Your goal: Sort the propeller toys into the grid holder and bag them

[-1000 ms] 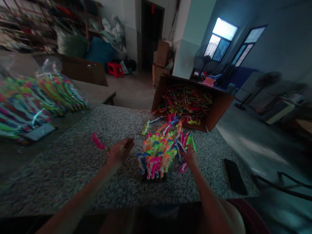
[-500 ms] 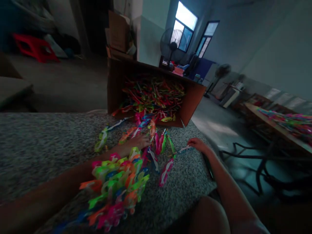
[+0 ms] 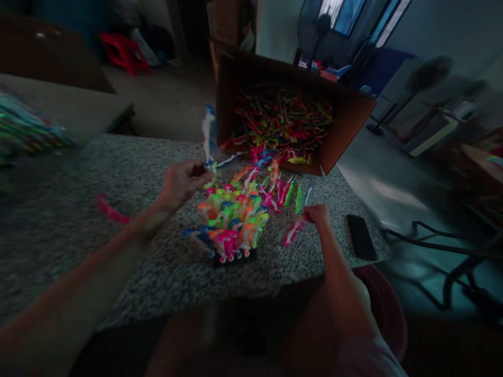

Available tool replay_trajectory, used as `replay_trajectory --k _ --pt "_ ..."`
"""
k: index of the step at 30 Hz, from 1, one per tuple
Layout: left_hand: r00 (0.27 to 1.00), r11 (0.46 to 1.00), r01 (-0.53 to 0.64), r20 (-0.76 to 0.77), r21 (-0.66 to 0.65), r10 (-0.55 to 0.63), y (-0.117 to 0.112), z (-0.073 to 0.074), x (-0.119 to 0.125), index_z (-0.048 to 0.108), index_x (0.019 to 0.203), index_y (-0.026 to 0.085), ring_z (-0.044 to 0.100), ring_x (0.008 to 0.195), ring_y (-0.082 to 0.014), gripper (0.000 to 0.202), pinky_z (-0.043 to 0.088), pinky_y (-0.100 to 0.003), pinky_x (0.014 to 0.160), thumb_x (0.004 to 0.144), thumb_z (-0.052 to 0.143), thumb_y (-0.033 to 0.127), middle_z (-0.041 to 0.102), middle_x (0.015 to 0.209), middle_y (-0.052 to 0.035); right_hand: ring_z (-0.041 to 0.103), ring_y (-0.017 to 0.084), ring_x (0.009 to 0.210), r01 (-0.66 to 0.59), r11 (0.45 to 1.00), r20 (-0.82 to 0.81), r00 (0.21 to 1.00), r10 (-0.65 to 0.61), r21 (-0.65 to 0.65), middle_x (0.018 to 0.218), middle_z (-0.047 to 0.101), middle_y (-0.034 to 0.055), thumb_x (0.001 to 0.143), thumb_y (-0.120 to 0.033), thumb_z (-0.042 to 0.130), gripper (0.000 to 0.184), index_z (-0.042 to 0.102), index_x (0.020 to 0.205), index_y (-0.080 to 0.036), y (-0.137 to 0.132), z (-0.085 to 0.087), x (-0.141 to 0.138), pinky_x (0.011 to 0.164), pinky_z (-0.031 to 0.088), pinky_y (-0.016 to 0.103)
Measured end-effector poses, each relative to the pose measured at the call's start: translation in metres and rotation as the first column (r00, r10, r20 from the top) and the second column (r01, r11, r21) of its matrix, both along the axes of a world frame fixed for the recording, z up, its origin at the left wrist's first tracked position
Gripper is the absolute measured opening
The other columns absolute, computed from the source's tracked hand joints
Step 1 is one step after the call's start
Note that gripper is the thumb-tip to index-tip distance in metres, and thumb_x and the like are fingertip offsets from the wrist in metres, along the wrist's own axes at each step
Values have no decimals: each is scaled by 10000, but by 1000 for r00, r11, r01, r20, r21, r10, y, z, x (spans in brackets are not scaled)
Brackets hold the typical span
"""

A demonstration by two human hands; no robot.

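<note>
Left hand pinches white-blue strip; right hand grips pink strip.

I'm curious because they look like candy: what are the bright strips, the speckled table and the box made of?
The bright strips look like thin, glossy plastic: they shine and bend, though I can't be sure. The speckled tabletop looks like polished granite, with fine grey grains. The box looks like matte brown cardboard.
</note>
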State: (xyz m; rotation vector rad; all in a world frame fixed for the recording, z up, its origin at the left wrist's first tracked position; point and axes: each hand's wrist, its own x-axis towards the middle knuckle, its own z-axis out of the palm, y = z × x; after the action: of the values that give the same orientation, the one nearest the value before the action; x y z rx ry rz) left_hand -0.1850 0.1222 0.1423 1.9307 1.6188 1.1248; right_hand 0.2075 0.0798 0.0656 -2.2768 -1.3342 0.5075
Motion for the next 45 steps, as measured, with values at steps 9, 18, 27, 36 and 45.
replay_trajectory --k 9,18,27,36,45 --pt "923 961 -218 285 -172 260 -209 -77 -4 652 818 180 658 687 -178 273 530 -288 662 696 668 424 723 779 -9 648 138 617 195 900 -615 783 97 390 735 679 26 741 -414 601 274 612 844 -161 -97 -7 -80 604 537 259" --pt "992 992 -111 73 53 107 -200 -111 34 634 844 183 624 616 -152 206 499 -253 643 796 587 377 697 751 -19 624 178 657 -50 865 -301 926 228 500 751 663 60 812 -455 570 281 572 847 -176 -140 -5 -110 616 504 287" --pt "986 988 -156 -65 1 156 -195 -115 39 624 891 190 664 714 -181 228 488 -256 685 832 548 396 713 817 -32 632 178 903 -528 737 -406 617 674 421 981 655 45 882 -341 513 210 542 1039 -204 -205 -7 -154 791 496 294" --pt "973 991 -84 -203 106 105 -192 -118 42 564 912 188 660 759 -193 200 470 -258 679 893 485 371 678 834 -56 552 126 598 -27 909 -445 866 230 416 665 566 -27 760 -458 595 266 513 781 -205 -130 -24 -137 570 440 219" --pt "981 994 -68 -177 81 82 -195 -117 40 567 866 197 657 719 -178 189 476 -245 659 858 541 384 682 804 -34 588 141 601 -250 897 -241 905 351 364 651 622 -23 728 -443 694 269 556 736 -213 -136 -10 -138 589 426 226"
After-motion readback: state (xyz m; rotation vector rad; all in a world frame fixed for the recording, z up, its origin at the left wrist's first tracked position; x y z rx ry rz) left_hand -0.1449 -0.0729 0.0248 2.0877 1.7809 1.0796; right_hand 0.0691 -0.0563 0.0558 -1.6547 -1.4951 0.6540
